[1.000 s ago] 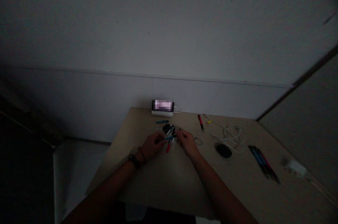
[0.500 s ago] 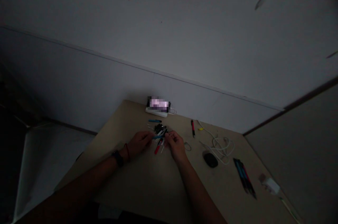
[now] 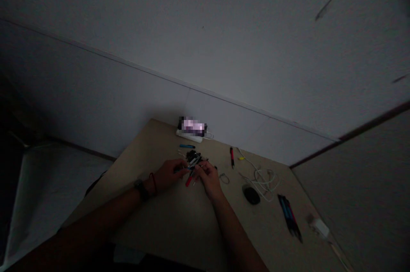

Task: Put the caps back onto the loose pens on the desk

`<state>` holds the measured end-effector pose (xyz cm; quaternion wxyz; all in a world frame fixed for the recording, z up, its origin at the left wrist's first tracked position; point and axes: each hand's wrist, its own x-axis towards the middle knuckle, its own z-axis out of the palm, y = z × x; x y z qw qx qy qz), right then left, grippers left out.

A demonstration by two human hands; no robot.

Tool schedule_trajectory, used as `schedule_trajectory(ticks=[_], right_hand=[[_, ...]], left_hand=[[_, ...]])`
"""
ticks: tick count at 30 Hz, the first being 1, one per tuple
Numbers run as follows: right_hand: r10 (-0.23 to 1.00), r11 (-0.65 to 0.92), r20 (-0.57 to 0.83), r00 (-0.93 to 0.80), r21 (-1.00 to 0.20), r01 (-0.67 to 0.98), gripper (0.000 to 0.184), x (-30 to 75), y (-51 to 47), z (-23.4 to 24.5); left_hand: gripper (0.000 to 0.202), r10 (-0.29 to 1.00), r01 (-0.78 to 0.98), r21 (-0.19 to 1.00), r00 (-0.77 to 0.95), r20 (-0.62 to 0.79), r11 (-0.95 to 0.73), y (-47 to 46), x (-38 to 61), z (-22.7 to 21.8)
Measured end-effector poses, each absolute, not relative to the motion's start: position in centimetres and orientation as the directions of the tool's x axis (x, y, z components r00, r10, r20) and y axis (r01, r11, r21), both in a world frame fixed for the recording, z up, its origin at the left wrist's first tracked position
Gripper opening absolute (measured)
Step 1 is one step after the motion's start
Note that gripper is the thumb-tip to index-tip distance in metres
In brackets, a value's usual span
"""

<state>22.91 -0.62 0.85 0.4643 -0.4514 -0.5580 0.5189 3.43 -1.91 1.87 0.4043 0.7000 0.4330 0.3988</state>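
**Inspector A:** State of the grips?

**Inspector B:** Left grip (image 3: 169, 174): fingers drawn together and clamped on the near end of the bundle of pens (image 3: 193, 160). Right grip (image 3: 209, 176): fingertips touch the same bundle from the other side. The light is too dim to tell whether they are closed.

**Inspector A:** Position of the bundle?

**Inspector B:** Between the two grips, over the counter (image 3: 179, 225). A red pen (image 3: 188, 181) pokes out just below it.

**Inspector A:** Surroundings?

**Inspector B:** Beyond the left grip lies a blue pen (image 3: 187, 146). Farther back, a phone (image 3: 192, 126) is propped on a white block (image 3: 188, 136). Just right of the right grip is a small loop (image 3: 224, 178). Past it are a red-and-black pen (image 3: 231, 156), a white cable (image 3: 263, 176) and a black mouse (image 3: 251, 195). Well apart from these is a row of pens (image 3: 290, 219).
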Motion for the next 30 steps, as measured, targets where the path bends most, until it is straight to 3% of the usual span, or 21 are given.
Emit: schedule_trajectory(ticks=[9, 23, 30], right_hand=[[0.983, 0.068, 0.067, -0.171, -0.998, -0.004, 0.038, 22.85, -0.77, 1.18], [0.981, 0.051, 0.056, -0.184, -0.998, -0.028, 0.035, 23.06, -0.81, 0.81], [0.98, 0.053, 0.057, -0.191, -0.998, -0.023, 0.034, 23.03, -0.76, 0.75]], left_hand=[[0.042, 0.936, 0.32, 0.914, 0.324, 0.14, -0.248, -1.85, 3.52, 1.71], [0.029, 0.92, 0.304, 0.897, 0.326, 0.218, -0.32, -1.67, 3.23, 1.23], [0.042, 0.914, 0.343, 0.882, 0.354, 0.197, -0.323, -1.79, 3.39, 1.53]])
